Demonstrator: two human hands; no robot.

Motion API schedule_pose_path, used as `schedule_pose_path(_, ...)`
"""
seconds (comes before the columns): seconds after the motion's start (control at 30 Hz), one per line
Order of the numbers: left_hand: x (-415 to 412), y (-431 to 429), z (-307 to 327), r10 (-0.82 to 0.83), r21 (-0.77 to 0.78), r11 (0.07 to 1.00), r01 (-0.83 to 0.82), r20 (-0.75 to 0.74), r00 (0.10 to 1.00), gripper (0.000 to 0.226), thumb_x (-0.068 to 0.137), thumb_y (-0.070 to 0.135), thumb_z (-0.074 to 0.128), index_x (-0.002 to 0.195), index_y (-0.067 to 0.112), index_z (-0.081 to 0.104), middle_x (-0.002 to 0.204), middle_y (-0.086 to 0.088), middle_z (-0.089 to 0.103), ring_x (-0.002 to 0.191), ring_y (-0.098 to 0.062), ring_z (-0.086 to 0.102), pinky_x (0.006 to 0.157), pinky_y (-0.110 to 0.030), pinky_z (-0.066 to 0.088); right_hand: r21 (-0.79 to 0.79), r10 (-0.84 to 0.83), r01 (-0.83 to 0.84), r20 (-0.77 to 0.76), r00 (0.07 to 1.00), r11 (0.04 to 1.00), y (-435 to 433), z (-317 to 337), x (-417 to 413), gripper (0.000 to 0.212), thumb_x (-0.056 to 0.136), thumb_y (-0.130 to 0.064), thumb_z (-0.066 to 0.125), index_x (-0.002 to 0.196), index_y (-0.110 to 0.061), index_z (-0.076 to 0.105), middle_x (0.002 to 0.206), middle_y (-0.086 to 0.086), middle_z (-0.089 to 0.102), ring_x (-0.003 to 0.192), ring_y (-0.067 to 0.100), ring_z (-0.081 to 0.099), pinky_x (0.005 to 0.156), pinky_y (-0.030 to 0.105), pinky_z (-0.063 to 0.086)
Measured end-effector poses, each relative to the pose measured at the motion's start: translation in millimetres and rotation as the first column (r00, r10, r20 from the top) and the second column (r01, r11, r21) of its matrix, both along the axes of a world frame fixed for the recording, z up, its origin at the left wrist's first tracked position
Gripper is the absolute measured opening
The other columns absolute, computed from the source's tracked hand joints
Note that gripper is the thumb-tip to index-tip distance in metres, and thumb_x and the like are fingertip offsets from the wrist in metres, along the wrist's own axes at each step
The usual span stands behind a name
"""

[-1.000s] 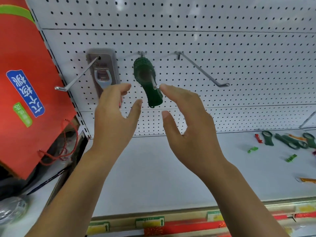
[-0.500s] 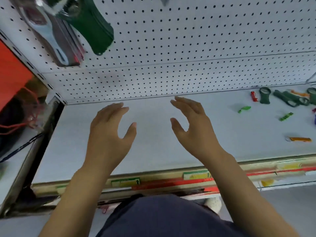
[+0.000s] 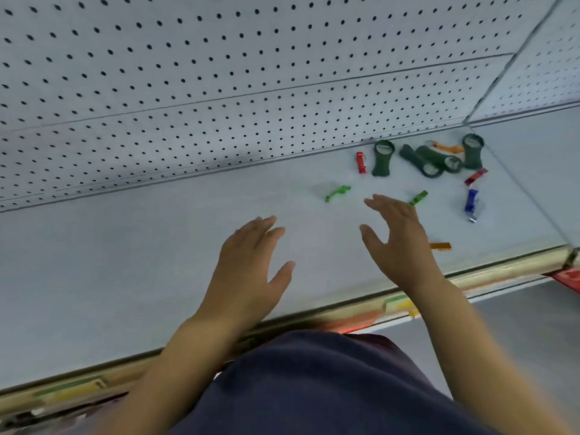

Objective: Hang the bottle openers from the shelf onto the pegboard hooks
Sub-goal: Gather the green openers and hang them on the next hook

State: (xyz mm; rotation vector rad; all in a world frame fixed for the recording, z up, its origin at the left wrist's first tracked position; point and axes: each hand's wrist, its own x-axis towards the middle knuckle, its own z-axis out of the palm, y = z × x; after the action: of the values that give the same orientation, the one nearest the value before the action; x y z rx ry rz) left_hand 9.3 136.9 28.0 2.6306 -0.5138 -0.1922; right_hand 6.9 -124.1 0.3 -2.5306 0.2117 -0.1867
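Note:
Several bottle openers lie loose on the white shelf [image 3: 131, 246] at the right: a dark green one [image 3: 381, 158] standing apart, a cluster of dark green ones [image 3: 434, 160], small red [image 3: 361, 162], bright green [image 3: 337, 193], blue [image 3: 470, 202] and orange [image 3: 439, 246] ones. My left hand [image 3: 248, 268] hovers open above the shelf's middle, holding nothing. To its right, my right hand [image 3: 398, 243] is open with fingers spread, just short of a small green opener [image 3: 419, 197]. The pegboard [image 3: 188, 73] rises behind; no hooks show in this view.
The shelf's front edge [image 3: 345, 312] carries a price-label strip with yellow, green and red tags. A seam [image 3: 508, 67] splits the pegboard at the right. My dark clothing [image 3: 314, 387] fills the bottom of the view.
The view has swung down and right, away from the hooks and the hung green opener. Both hands dropped from the pegboard to above the shelf, now nearer the loose openers.

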Motion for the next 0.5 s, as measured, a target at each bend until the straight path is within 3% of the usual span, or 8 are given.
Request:
schedule_pose_path(0.2, 32, -86, -13, -0.127, 0.096, 0.988, 0.123, 0.041, 0.991, 0.055, 0.098, 0.044, 0.049, 0.145, 0.015, 0.048, 0.159, -0.006, 0.04, 0.15, -0.027, 0.032, 0.122, -0.048, 0.025, 0.032, -0.128, 0.131, -0.084, 0.988, 0.991, -100, -8, 22, 0.044, 0.095, -0.017, 0.065, 0.138, -0.014, 0.056, 0.142, 0.005, 0.057, 0.138, 0.021, 0.042, 0.104, 0.022, 0.03)
schedule_pose_path(0.37, 65, -152, -20, -0.185, 0.116, 0.976, 0.186, -0.012, 0.983, 0.056, 0.101, 0.042, 0.049, 0.15, 0.017, 0.041, 0.163, -0.004, 0.032, 0.153, -0.023, 0.025, 0.125, -0.045, 0.017, 0.029, -0.199, 0.205, -0.131, 0.971, 0.978, -155, -13, 55, 0.042, 0.097, -0.026, 0.064, 0.137, -0.013, 0.056, 0.141, 0.008, 0.058, 0.136, 0.025, 0.044, 0.109, 0.032, 0.035)
schedule_pose_path(0.5, 110, -195, -24, -0.211, 0.133, 0.968, 0.211, -0.014, 0.977, 0.059, 0.101, 0.038, 0.055, 0.15, 0.011, 0.04, 0.158, -0.01, 0.04, 0.148, -0.027, 0.034, 0.122, -0.042, 0.026, 0.033, -0.215, 0.223, -0.169, 0.962, 0.974, -184, -18, 92, 0.046, 0.098, -0.031, 0.062, 0.14, -0.015, 0.053, 0.145, 0.007, 0.054, 0.138, 0.025, 0.043, 0.114, 0.037, 0.034)
